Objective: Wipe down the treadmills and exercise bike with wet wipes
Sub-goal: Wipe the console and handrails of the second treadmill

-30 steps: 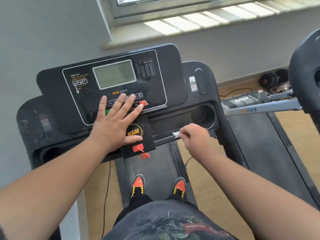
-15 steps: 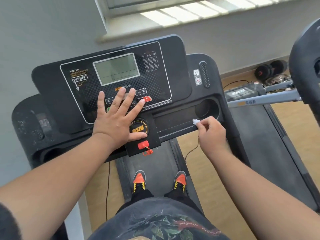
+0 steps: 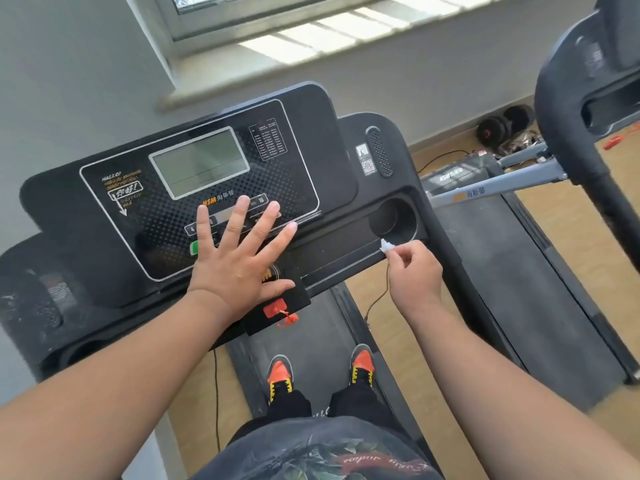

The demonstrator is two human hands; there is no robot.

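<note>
I stand on a black treadmill whose console [image 3: 304, 150] fills the middle of the head view. My left hand [image 3: 239, 261] lies flat on the console's button panel, fingers spread and straight. My right hand [image 3: 414, 275] pinches a small crumpled white wet wipe [image 3: 386, 245] between thumb and fingertips. The wipe touches the front edge of the console tray, just below the round cup holder [image 3: 393, 216]. A red safety key [image 3: 277, 310] sits below my left hand.
A second treadmill [image 3: 519, 258] stands to the right with a grey frame bar, and its black console [image 3: 581, 84] rises at the top right. Dumbbells [image 3: 502, 124] lie on the wooden floor by the wall. A thin cable [image 3: 379, 299] hangs under the tray.
My right hand has slid the wipe rightward along the tray's front edge, from near the middle to below the cup holder. My left hand has stayed flat on the panel.
</note>
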